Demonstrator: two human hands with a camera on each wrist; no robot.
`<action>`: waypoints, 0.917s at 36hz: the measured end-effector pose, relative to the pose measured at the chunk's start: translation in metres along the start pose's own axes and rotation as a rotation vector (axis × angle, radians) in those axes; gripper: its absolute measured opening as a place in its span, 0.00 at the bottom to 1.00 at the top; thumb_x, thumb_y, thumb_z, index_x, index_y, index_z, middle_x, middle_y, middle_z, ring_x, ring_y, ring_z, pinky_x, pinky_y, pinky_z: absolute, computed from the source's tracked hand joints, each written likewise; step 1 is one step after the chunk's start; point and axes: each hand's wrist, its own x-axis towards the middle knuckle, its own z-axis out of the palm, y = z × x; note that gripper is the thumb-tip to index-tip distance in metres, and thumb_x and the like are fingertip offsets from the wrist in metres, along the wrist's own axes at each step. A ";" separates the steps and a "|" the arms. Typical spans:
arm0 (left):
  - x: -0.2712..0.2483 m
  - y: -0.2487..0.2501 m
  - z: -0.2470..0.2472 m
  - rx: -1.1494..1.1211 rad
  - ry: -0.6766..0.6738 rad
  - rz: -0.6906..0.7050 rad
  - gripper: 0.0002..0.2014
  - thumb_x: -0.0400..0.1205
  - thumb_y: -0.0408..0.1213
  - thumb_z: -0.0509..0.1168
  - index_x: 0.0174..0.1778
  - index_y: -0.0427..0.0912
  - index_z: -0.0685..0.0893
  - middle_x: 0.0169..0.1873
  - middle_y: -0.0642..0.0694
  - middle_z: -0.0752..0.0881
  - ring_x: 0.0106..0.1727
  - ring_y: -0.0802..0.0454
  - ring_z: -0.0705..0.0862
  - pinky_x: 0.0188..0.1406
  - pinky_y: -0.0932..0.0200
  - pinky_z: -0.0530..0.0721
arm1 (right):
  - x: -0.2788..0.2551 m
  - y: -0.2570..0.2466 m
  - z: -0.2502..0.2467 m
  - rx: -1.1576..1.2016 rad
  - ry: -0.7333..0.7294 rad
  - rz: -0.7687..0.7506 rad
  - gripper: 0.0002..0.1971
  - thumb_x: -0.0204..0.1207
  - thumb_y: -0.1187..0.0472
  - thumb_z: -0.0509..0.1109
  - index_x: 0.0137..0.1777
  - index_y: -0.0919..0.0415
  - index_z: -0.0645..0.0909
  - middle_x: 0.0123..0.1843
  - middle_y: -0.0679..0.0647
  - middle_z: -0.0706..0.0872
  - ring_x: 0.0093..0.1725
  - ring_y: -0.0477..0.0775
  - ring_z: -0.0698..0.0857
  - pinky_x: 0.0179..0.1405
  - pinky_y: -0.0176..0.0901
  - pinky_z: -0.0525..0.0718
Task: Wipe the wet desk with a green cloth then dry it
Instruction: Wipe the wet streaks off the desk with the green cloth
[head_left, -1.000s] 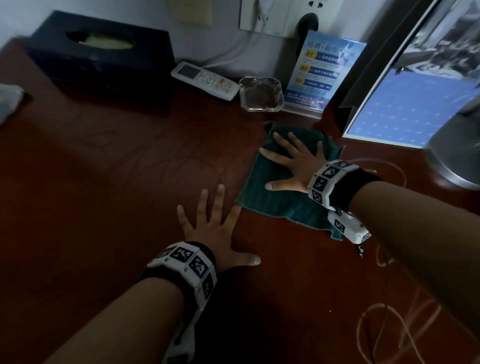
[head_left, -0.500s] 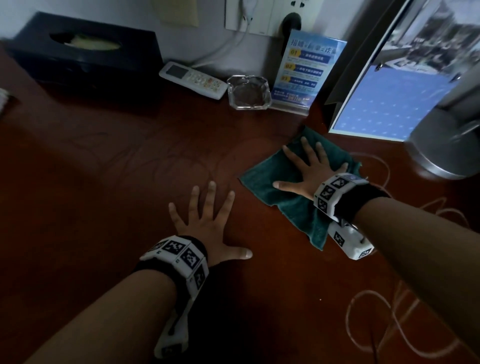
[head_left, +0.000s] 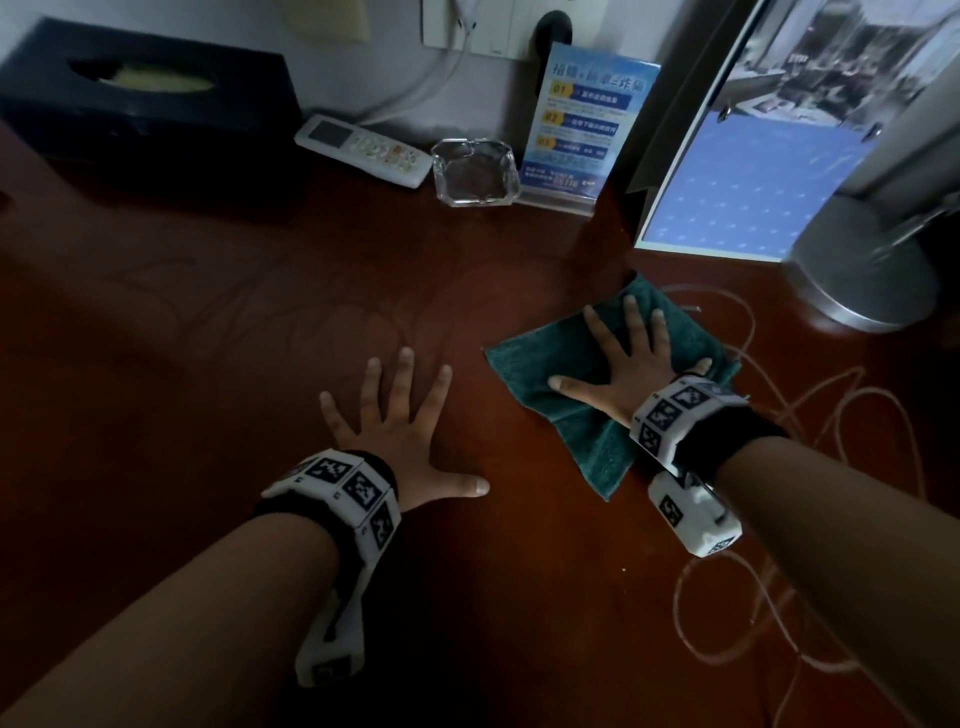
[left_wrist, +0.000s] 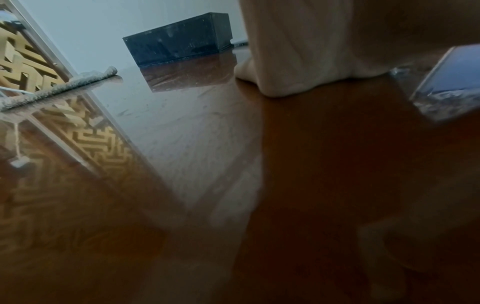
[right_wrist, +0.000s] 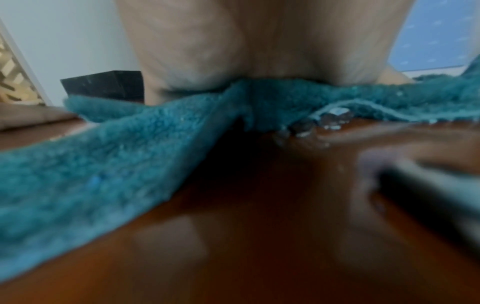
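We are sliding the green cloth (head_left: 582, 410) rightward under our flat right hand (head_left: 628, 364), left hand (head_left: 400, 426) spread on the counter (head_left: 208, 364), wiping unfinished.

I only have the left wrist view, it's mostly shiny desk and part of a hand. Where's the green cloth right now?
Observer: The green cloth lies flat on the desk, to the right of the left hand, with the right hand pressed on it, fingers spread.
Operator: Any water left near it?
Observer: Yes. The right wrist view shows droplets at the cloth's edge.
Operator: Anything close on that side I should watch?
Observer: A round silver base stands beyond the cloth to the right, apart from it.
Operator: And what's along the back wall?
Observer: A white remote, a glass ashtray and a blue card stand.
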 end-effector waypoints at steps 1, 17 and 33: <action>0.000 0.000 0.000 0.001 0.001 0.000 0.61 0.59 0.82 0.56 0.71 0.65 0.18 0.71 0.50 0.14 0.74 0.40 0.18 0.68 0.21 0.31 | -0.002 0.001 0.001 0.001 -0.003 0.002 0.49 0.58 0.15 0.51 0.75 0.23 0.31 0.81 0.39 0.24 0.82 0.57 0.29 0.68 0.88 0.38; -0.002 0.001 -0.002 0.005 0.003 -0.009 0.61 0.59 0.81 0.57 0.73 0.65 0.20 0.72 0.50 0.15 0.75 0.40 0.19 0.69 0.21 0.32 | -0.039 0.011 0.015 0.015 -0.077 0.071 0.48 0.59 0.15 0.50 0.74 0.23 0.27 0.79 0.39 0.20 0.81 0.55 0.27 0.69 0.88 0.41; -0.002 0.001 0.000 0.016 0.035 -0.023 0.61 0.59 0.82 0.57 0.73 0.65 0.21 0.73 0.51 0.17 0.76 0.40 0.20 0.70 0.21 0.32 | -0.065 0.019 0.032 0.057 -0.081 0.085 0.50 0.54 0.13 0.46 0.73 0.23 0.26 0.79 0.40 0.20 0.80 0.55 0.25 0.68 0.88 0.39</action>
